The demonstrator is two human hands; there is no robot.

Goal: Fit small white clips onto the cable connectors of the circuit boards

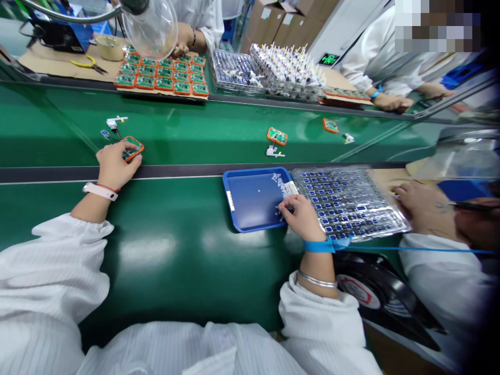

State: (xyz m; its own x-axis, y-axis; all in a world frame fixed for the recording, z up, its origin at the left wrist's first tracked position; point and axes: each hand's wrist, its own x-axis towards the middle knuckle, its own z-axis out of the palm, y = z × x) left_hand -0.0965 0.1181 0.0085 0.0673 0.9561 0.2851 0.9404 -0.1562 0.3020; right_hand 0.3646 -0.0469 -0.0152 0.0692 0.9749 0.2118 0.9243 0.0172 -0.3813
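Observation:
On the left, my left hand (115,162) grips a green circuit board (133,148) in an orange frame, thumb and fingers at its edges. Just beyond it, a white connector piece (113,124) lies with wires running toward the board. My right hand (300,213) is over the right side of a shallow blue tray (230,200), fingertips pinched together low among small white parts (279,182). Whatever is between those fingertips is too small to make out. A white label sits on the tray's rim beside the hand.
Right of the tray lies a clear blister tray (344,203) with rows of small blue-screened parts. Two more boards (277,136) sit on the green belt (195,127). Across it are framed boards (164,75), pliers (91,64) and co-workers. Another person's hand (424,203) is at right, near a black fan (375,286).

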